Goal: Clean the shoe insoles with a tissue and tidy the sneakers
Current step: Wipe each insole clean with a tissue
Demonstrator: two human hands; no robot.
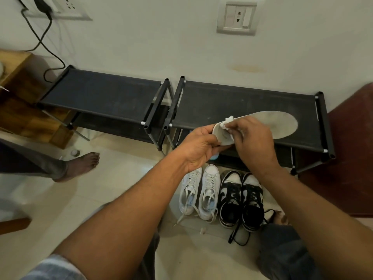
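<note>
View from the head camera. My left hand (pixel 198 147) curls round the heel end of a grey insole (pixel 282 124), held in the air above the right-hand shoe rack (pixel 242 98). My right hand (pixel 254 138) pinches a small white tissue (pixel 229 119) against that same end.

Risks, as I judge them:
- The insole is gripped at one end only, so hard wiping could flex it or twist it loose.
- The small wad may shred or slip from the pinch.
- Loose black laces (pixel 238 237) trail on the near floor and could snag a foot.

Most of the tissue is hidden behind my fingers, as is the insole's underside. I cannot tell whether the insole belongs to the white sneakers (pixel 199 193) or the black-and-white sneakers (pixel 242 199).
</note>
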